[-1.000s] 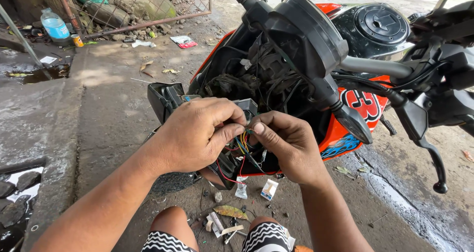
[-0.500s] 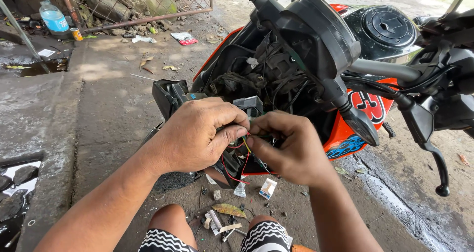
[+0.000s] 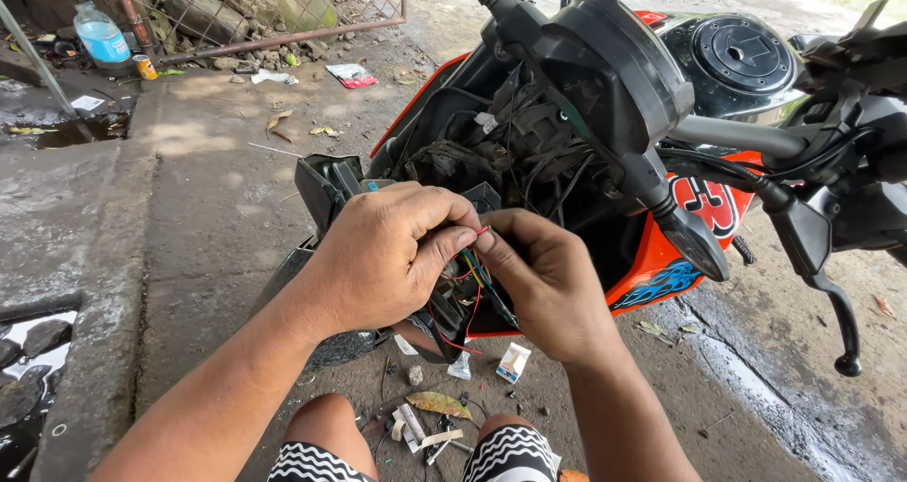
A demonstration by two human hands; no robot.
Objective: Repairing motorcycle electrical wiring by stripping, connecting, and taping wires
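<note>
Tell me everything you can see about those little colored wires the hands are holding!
The wires are a thin bundle, red, green and yellow, with a plastic-looking coating. They hang out of the open front of the motorcycle, below the handlebar. The left hand and right hand pinch the top ends together with their fingertips. One red wire loops down loose beneath the hands.

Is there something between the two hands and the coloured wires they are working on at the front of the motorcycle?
Nothing visible does. The left hand and right hand already pinch the coloured wires between their fingertips, in front of the open motorcycle front.
</note>
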